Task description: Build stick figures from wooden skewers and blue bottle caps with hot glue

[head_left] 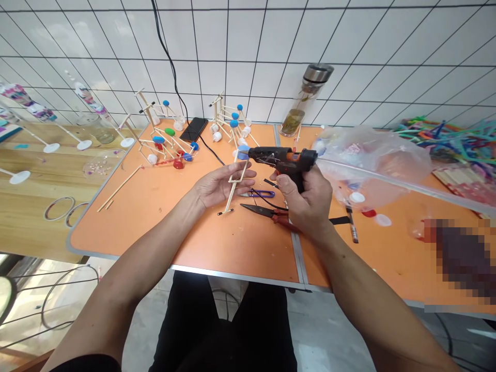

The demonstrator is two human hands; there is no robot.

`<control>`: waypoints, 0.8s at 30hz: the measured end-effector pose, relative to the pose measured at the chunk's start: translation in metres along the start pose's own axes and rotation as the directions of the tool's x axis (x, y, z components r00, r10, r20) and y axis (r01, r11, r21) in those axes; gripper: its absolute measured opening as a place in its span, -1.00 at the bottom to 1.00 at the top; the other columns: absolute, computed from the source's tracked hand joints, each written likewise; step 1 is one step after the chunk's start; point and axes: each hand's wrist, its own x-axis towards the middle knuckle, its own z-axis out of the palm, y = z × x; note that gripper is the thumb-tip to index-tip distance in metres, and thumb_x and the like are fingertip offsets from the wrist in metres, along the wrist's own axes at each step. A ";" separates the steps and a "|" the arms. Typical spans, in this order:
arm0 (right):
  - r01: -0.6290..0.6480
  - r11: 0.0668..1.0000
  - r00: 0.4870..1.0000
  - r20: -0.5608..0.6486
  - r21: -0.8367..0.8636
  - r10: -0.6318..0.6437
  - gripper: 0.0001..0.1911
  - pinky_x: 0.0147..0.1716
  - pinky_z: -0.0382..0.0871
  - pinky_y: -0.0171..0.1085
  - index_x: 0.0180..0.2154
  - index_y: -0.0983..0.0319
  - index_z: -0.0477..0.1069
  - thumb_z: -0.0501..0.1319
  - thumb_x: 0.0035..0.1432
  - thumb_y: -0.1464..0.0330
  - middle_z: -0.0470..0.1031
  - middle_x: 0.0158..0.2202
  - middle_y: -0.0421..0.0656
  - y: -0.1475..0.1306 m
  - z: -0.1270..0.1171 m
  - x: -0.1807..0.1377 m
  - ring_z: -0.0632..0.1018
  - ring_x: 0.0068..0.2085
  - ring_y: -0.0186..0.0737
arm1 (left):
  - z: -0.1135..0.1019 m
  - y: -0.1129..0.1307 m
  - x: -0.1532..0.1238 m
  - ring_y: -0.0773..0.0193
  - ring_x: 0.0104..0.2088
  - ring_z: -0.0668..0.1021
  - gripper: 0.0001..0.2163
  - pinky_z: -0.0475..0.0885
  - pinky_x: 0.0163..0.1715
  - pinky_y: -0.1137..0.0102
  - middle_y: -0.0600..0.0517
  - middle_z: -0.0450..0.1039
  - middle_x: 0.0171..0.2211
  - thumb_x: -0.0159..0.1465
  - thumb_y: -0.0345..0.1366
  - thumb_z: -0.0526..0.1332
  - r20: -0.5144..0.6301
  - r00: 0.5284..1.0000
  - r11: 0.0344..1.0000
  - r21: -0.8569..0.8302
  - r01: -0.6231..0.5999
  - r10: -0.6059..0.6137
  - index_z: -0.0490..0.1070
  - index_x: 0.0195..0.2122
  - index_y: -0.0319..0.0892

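Note:
My left hand [215, 183] is closed on a small frame of thin wooden sticks [231, 195], with a crossbar and a dark-ended stick at its lower end. In my right hand [312, 201] is a black hot glue gun [281, 157], its nozzle pointing left at the top of the frame. I cannot tell whether the nozzle touches the wood. A long clear glue stick [387, 181] runs out of the gun's back to the right. Below my hands lie purple-handled thread snips [265, 194] and red-handled pliers [258, 209], partly hidden by my right hand.
Stick models with coloured caps [168, 137] stand at the back of the orange table [201, 243], near a phone [194, 129]. A glass bottle [298, 108] stands by the tiled wall. Plastic bags [372, 155] lie at right. A black cable [172, 67] hangs behind.

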 end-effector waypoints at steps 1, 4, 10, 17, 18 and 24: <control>0.002 1.000 1.000 0.001 -0.002 -0.002 -0.58 -0.28 0.59 -0.04 -0.03 0.11 0.62 0.28 0.51 -0.09 0.69 -0.26 -0.12 0.000 0.000 0.000 0.68 -0.28 -0.04 | 0.000 0.000 0.000 -0.09 0.19 0.78 -0.55 0.64 0.30 0.01 -0.13 0.75 0.16 0.30 0.06 0.54 0.002 1.000 1.000 -0.012 0.002 -0.002 0.68 0.12 -0.03; 0.012 1.000 1.000 -0.002 0.000 -0.012 -0.60 -0.29 0.58 -0.05 -0.03 0.11 0.62 0.29 0.51 -0.06 0.70 -0.25 -0.12 0.000 0.001 0.000 0.68 -0.28 -0.04 | 0.001 -0.001 -0.001 -0.03 0.12 0.80 -0.61 0.66 0.25 0.09 -0.11 0.77 0.12 0.32 0.00 0.54 0.012 1.000 0.997 -0.072 0.015 -0.014 0.69 0.09 -0.04; 0.036 0.999 0.999 -0.012 0.008 -0.036 -0.63 -0.29 0.57 -0.08 -0.02 0.12 0.63 0.31 0.51 -0.03 0.69 -0.26 -0.14 0.004 0.001 0.000 0.68 -0.28 -0.06 | 0.002 0.000 -0.001 0.09 -0.03 0.82 -0.71 0.65 0.15 0.20 -0.12 0.78 0.03 0.44 -0.15 0.45 0.049 0.998 0.982 -0.182 0.051 -0.043 0.66 0.11 -0.15; 0.043 0.999 0.999 -0.015 0.010 -0.043 -0.63 -0.26 0.59 -0.06 0.01 0.11 0.63 0.31 0.52 -0.03 0.71 -0.23 -0.13 0.006 0.001 0.000 0.69 -0.26 -0.04 | 0.001 0.000 0.001 0.12 -0.05 0.82 -0.74 0.66 0.08 0.25 -0.11 0.79 0.00 0.46 -0.20 0.43 0.083 0.995 0.974 -0.219 0.065 -0.048 0.66 0.11 -0.17; 0.040 0.999 0.999 -0.019 0.008 -0.040 -0.63 -0.25 0.60 -0.06 0.01 0.10 0.63 0.32 0.51 -0.03 0.71 -0.23 -0.13 0.006 0.001 0.000 0.69 -0.26 -0.04 | 0.001 -0.001 0.001 0.12 -0.06 0.82 -0.74 0.67 0.08 0.26 -0.11 0.79 0.00 0.46 -0.20 0.44 0.083 0.995 0.975 -0.214 0.065 -0.048 0.67 0.10 -0.17; 0.051 0.999 0.998 -0.028 -0.001 -0.051 -0.65 -0.28 0.57 -0.08 0.01 0.10 0.63 0.32 0.51 -0.01 0.69 -0.25 -0.14 0.005 0.000 0.000 0.66 -0.29 -0.07 | 0.000 -0.001 0.001 0.12 -0.06 0.82 -0.73 0.67 0.07 0.26 -0.11 0.80 0.00 0.44 -0.20 0.46 0.092 0.995 0.977 -0.203 0.067 -0.049 0.67 0.10 -0.17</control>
